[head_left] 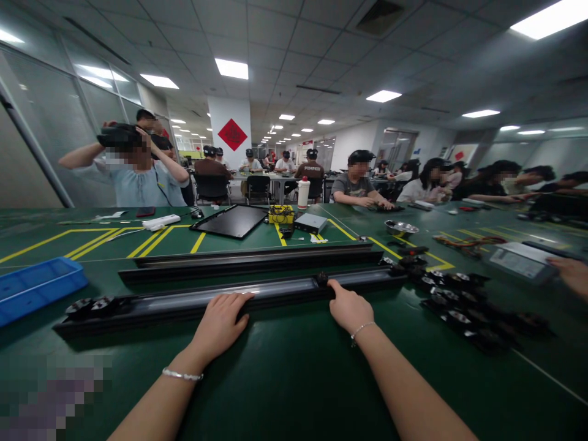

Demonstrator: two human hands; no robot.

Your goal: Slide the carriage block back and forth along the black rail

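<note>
Long black channel rail (pixel 174 299), lying across the green tabletop (pixel 285 380). Small black part (pixel 323 280) on it, at extended index fingertip of right hand (pixel 351 311); any grip impossible to tell. Left hand (pixel 221 324): thumb spread, fingers on rail, grasping nothing. Near tabletop's far edge: flat black panel (pixel 234 221).

Workshop in an office-type room: ceiling lights (pixel 232 68), glass partition (pixel 48 116), seated people (pixel 353 185). Green tabletop (pixel 287 373), marked with yellow lines (pixel 198 242), carries a long black rail (pixel 177 300).
</note>
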